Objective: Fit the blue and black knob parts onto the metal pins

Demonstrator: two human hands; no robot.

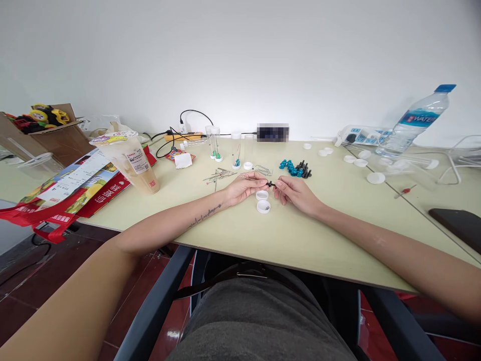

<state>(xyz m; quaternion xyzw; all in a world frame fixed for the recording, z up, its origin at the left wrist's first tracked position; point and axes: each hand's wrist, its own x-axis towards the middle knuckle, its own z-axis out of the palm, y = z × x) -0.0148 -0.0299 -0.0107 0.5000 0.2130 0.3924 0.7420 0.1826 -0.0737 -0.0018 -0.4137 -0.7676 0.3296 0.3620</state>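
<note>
My left hand (pixel 246 187) and my right hand (pixel 295 193) meet over the middle of the pale table (pixel 323 235). Between their fingertips they pinch one small black part (pixel 270 184). Just below the fingers lie two white caps (pixel 263 201). A little beyond the hands sits a pile of blue and black small parts (pixel 295 168). Thin metal pins (pixel 220 175) are scattered to the left of it. Clear tubes (pixel 215 143) stand upright behind the pins, some with coloured bits at the bottom.
A plastic drink cup (pixel 131 160) stands at the left on red printed bags (pixel 71 193). A water bottle (pixel 415 123), a power strip (pixel 363 134) and loose white caps (pixel 361 161) are at the right. A dark phone (pixel 456 225) lies at the right edge. A cardboard box (pixel 48 133) with toys stands far left.
</note>
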